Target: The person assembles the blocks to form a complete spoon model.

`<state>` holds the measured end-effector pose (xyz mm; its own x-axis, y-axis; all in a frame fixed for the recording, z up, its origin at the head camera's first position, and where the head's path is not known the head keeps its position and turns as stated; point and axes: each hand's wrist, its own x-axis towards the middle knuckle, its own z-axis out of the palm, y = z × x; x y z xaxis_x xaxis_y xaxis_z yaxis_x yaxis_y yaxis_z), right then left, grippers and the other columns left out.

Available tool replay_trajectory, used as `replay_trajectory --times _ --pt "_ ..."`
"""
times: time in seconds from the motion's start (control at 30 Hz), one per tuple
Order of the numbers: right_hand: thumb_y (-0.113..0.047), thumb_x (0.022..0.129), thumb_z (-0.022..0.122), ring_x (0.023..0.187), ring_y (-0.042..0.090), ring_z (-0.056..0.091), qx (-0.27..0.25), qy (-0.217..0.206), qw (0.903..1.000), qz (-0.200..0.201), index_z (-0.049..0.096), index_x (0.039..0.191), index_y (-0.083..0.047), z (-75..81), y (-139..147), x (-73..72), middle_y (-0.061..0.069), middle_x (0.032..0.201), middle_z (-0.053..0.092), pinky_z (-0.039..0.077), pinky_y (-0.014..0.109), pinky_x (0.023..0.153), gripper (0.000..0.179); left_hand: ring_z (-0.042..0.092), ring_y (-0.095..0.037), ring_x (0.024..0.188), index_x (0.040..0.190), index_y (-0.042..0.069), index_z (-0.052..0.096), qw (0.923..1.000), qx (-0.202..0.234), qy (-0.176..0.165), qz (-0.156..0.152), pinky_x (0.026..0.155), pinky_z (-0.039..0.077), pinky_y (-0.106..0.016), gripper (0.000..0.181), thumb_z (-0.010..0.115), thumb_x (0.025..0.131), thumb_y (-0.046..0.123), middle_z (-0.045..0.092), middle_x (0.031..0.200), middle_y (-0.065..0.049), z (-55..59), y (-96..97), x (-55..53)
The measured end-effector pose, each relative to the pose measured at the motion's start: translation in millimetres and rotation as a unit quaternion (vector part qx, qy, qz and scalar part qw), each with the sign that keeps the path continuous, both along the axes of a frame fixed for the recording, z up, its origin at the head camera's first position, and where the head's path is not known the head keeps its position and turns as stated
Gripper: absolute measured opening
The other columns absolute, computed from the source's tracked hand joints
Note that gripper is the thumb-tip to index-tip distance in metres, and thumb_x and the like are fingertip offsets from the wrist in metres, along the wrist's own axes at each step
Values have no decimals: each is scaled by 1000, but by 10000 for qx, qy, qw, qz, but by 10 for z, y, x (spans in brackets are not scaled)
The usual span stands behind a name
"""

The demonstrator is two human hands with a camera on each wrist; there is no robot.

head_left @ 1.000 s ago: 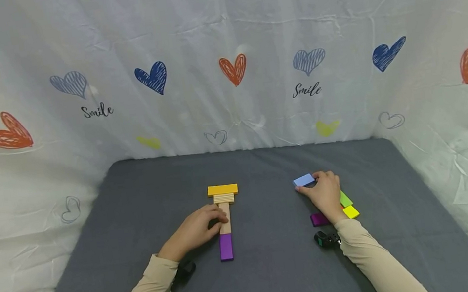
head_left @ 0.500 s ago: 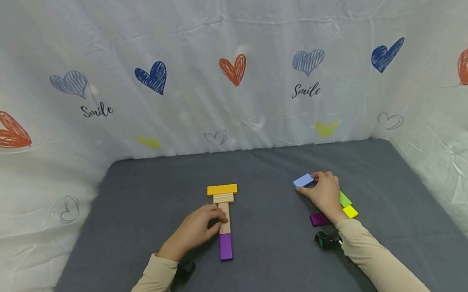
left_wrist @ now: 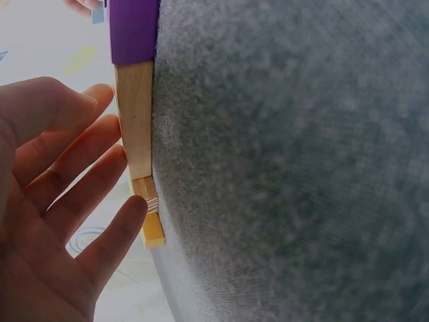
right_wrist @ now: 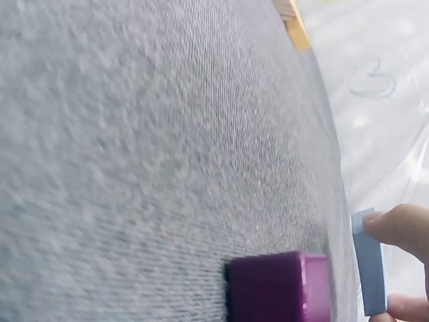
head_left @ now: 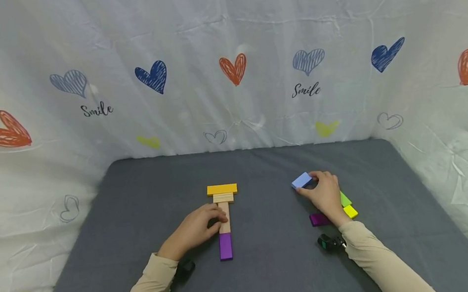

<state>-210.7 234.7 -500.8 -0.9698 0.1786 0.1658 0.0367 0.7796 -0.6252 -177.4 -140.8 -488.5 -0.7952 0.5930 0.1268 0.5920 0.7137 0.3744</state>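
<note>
Between thumb and fingertips, my right hand (head_left: 325,198) pinches a light blue block (head_left: 301,180), held by its ends in the right wrist view. My left hand (head_left: 197,228) lies over a plain wooden block (head_left: 225,208), its fingers loosely spread and the fingertips at the block's side in the left wrist view. That block stands in a column: a purple block (head_left: 226,247) at its near end, a stack of thin pale wooden pieces (head_left: 223,198) at its far end. Across the top lies an orange-yellow block (head_left: 222,189).
By the right hand lie a dark purple block (head_left: 319,219), a lime green block (head_left: 345,198) and a yellow block (head_left: 350,212). A black wrist camera (head_left: 329,241) hangs under the right wrist. A white curtain (head_left: 261,22) with printed hearts rises behind the grey table (head_left: 275,280).
The right hand has shifted the light blue block slightly left, and the block has turned a little. The left hand and the column of blocks stay where they were.
</note>
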Motion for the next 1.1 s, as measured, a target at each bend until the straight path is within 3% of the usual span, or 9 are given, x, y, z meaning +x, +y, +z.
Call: replay_trajectory --times 0.27,0.57,0.87,1.1 --pt "-31 76 84 105 33 47 -158 9 9991 382 63 125 -1 61 -167 128 20 116 60 37 42 86 61 64 -14 109 103 20 74 10000 -14 -7 2 95 54 -37 12 67 93 17 66 109 5 3 6 -9" --pt "-31 70 89 100 24 51 -203 239 9881 1506 67 122 -11 95 -590 547 7 112 63 44 37 85 59 64 -13 106 104 20 73 10000 -16 -52 25 93 55 -37 13 67 93 18 65 109 5 0 9 -5" --pt "-34 68 90 100 7 49 -139 322 9554 2932 67 120 -21 96 -1052 1026 -9 110 62 48 29 85 58 64 -13 106 103 19 74 9999 -57 -90 56 94 55 -37 12 68 92 17 66 107 5 23 21 -4" --pt "-36 70 89 102 6 49 -57 600 9215 3837 65 122 -22 39 -1280 1244 -9 112 60 50 25 86 59 65 -14 102 102 18 74 10000 18 67 -50 90 55 -38 12 68 92 16 66 105 5 22 28 -4"
